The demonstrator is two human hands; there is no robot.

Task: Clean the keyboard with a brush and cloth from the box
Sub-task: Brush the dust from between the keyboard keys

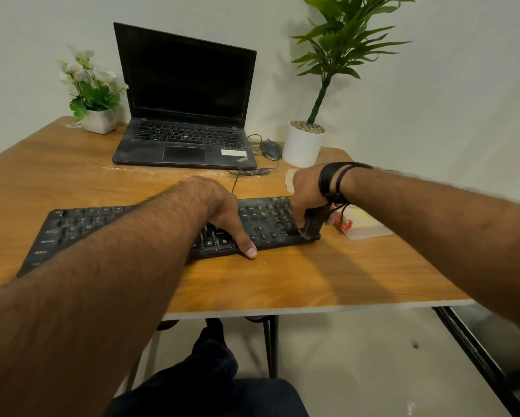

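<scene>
Forearms hide much keyboard (261,224); brush (312,225) blurred in right hand (308,191).

We see a keyboard (150,233) in matt black plastic, dusty-looking. The table (283,278) top is a wood-grain surface with a slight sheen and a pale edge. The laptop (186,115) shell is matt black, smudged and dusty around the palm rest, its screen mildly glossy. Both plant pots (301,147) look smooth white, one matt

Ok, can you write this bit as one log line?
left hand steadies keyboard | right hand grips brush on keyboard's right end
</scene>
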